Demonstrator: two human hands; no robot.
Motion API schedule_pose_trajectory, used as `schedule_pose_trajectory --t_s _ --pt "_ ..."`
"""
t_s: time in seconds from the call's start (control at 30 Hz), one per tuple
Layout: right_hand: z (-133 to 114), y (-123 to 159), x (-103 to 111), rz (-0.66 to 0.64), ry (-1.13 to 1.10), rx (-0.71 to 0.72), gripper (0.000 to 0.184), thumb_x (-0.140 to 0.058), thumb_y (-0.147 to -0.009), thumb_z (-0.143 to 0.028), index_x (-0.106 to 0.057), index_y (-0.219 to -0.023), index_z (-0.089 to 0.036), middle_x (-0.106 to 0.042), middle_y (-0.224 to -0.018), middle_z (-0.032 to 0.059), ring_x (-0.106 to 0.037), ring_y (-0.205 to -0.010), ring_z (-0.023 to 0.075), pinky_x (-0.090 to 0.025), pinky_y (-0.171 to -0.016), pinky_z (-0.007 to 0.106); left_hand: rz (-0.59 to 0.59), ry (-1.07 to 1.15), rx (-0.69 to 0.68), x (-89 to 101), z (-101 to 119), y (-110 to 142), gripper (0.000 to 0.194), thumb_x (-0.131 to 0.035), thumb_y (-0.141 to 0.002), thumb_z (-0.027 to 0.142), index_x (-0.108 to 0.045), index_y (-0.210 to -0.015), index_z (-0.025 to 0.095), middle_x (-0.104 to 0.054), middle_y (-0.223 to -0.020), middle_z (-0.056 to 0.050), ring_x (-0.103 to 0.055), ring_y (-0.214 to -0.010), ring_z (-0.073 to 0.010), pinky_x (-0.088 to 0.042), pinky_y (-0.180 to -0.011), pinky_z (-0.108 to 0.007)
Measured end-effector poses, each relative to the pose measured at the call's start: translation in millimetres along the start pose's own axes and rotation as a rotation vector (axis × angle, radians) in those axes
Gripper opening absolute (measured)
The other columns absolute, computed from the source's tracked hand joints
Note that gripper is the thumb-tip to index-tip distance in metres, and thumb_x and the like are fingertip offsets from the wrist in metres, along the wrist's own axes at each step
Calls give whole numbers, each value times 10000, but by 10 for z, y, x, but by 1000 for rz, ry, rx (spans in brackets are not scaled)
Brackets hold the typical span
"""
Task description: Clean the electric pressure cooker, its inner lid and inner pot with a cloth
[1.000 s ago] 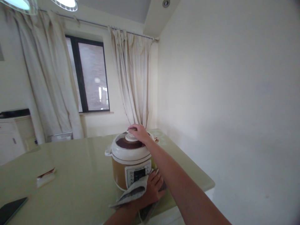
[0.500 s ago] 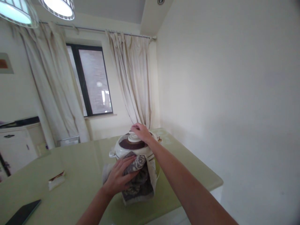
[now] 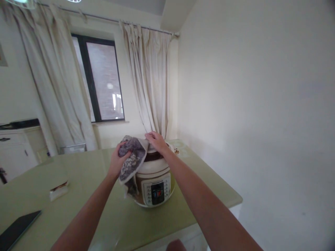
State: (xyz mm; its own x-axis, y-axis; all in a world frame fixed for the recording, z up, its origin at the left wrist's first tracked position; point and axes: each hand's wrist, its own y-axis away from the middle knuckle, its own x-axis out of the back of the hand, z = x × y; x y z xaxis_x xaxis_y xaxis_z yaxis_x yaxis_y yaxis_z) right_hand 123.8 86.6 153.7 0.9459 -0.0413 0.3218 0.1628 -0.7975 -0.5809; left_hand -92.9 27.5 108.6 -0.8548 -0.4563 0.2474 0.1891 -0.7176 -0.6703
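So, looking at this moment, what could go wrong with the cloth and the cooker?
First, the cloth is bunched in the left hand with a loose end hanging by the cooker, so it might snag if pulled. Second, the right hand is at the top of the lid; a sideways push could perhaps shift it. Third, heat cannot be seen; if the cooker is hot, that bare hand might get burned.
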Motion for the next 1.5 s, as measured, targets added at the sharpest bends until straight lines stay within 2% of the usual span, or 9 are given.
schedule_pose_trajectory --t_s 0.13,0.23,0.47,0.63,0.77,0.97,1.13,1.3,1.5 --pt "8 -13 -6 -7 19 -33 322 -622 -964 -548 -715 -978 -240 -782 -994 9 -712 -976 188 -505 -922 297 -137 -60 91 -6 -164 -457 629 -698 -617 563 -681 -1100 161 -771 -1149 -121 -687 -1096 -322 -518 -1048 -471" --pt "22 -22 -10 -1 23 -25 359 -588 -979 -578 -708 -970 -240 -778 -977 10 -705 -981 189 -498 -930 298 -183 -106 89 -23 -180 -545 607 -693 -624 547 -709 -1097 167 -785 -1150 -116 -697 -1096 -323 -526 -1042 -459" --pt "-18 -25 -3 22 47 -16 470 -500 -998 -647 -674 -861 -232 -737 -878 -5 -682 -916 174 -483 -882 287 -240 -356 -134 -6 336 4 440 -616 -793 427 -720 -1156 202 -777 -1137 -88 -711 -1063 -305 -536 -1002 -439" --pt "-6 -24 8 6 -44 1 524 -482 -988 -688 -696 -881 -222 -755 -891 14 -710 -925 187 -494 -905 301 -269 -515 -348 -183 801 469 353 -678 -809 374 -723 -1127 226 -726 -1142 -103 -672 -1071 -318 -532 -968 -444" --pt "60 -64 4 -23 -103 -32 517 -522 -975 -678 -724 -896 -208 -770 -898 43 -739 -939 204 -511 -909 308 -289 -518 -424 -308 913 559 356 -720 -790 344 -725 -1127 233 -720 -1153 -105 -659 -1082 -325 -521 -967 -451" --pt "9 -3 49 -2 -98 15 524 -497 -978 -669 -730 -877 -210 -763 -900 25 -704 -929 187 -497 -909 292 -368 -272 -357 -276 737 200 367 -670 -786 304 -695 -1140 212 -747 -1119 -72 -686 -1036 -273 -524 -969 -409" --pt "-19 25 52 29 12 50 553 -477 -972 -692 -715 -819 -217 -715 -834 -2 -655 -909 195 -477 -891 296 -213 -279 -237 -207 465 -94 393 -655 -770 339 -695 -1137 203 -749 -1116 -77 -688 -1064 -282 -526 -1000 -416" --pt "72 -27 6 2 -67 35 557 -488 -964 -719 -756 -874 -238 -758 -917 32 -687 -993 228 -475 -961 343 -141 -378 -23 -105 140 -321 418 -676 -772 364 -702 -1169 236 -776 -1122 -66 -700 -1081 -292 -533 -1008 -419" --pt "76 -28 6 15 -98 36 556 -513 -954 -720 -744 -834 -228 -780 -926 50 -710 -972 230 -478 -969 358 -40 -222 89 -34 -126 -281 476 -622 -795 436 -703 -1188 179 -768 -1189 -109 -700 -1126 -304 -524 -1060 -450"
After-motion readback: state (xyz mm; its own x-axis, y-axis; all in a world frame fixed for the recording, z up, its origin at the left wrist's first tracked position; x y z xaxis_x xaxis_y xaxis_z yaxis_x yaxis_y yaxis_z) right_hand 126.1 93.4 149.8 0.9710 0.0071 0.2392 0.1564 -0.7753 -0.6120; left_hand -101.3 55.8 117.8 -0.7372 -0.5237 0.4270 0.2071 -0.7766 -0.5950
